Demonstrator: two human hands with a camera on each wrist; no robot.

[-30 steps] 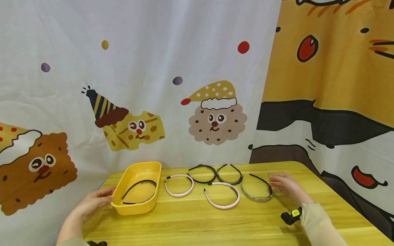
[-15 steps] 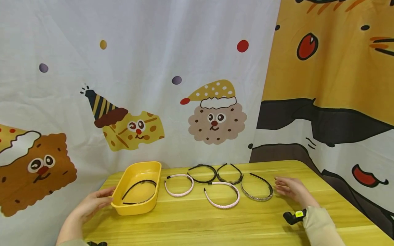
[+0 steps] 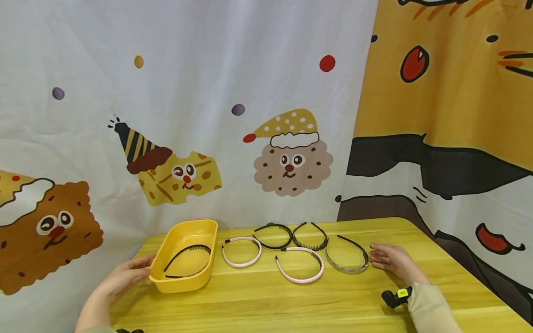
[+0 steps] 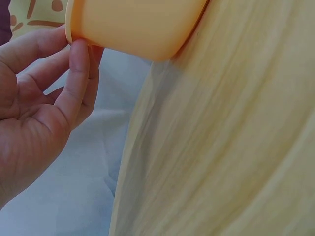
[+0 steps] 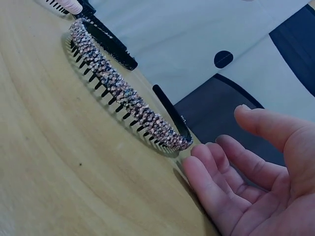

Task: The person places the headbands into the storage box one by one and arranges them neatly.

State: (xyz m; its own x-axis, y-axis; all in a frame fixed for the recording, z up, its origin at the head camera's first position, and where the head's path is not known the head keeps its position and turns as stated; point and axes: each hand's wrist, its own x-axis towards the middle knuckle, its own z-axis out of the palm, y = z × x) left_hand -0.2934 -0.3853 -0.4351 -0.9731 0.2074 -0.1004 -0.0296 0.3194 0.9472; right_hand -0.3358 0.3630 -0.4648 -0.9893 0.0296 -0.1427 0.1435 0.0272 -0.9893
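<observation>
A yellow plastic basin (image 3: pixel 189 284) stands at the table's left, with a black toothed headband (image 3: pixel 187 248) lying inside. My left hand (image 3: pixel 125 277) is beside its left end, thumb and fingertips touching the outside of the rim, as the left wrist view also shows. My right hand (image 3: pixel 393 261), fingers loosely bent, holds nothing. Its fingertips are right by the end of a glitter-covered headband (image 5: pixel 125 96) with black teeth, which lies on the table. Two pink headbands, one nearer the basin (image 3: pixel 245 264) and one further forward (image 3: pixel 306 280), lie between the hands.
Behind the pink ones lie two black headbands, a smooth-looking one (image 3: pixel 270 247) and a toothed one (image 3: pixel 310 246). The yellow wood-grain table (image 3: pixel 258 307) ends at the back against a printed cloth (image 3: pixel 233 60) with cartoon figures.
My right hand has drawn a little to the right and towards me, off the glitter headband's side. The left hand, the basin and the headbands stay where they were.
</observation>
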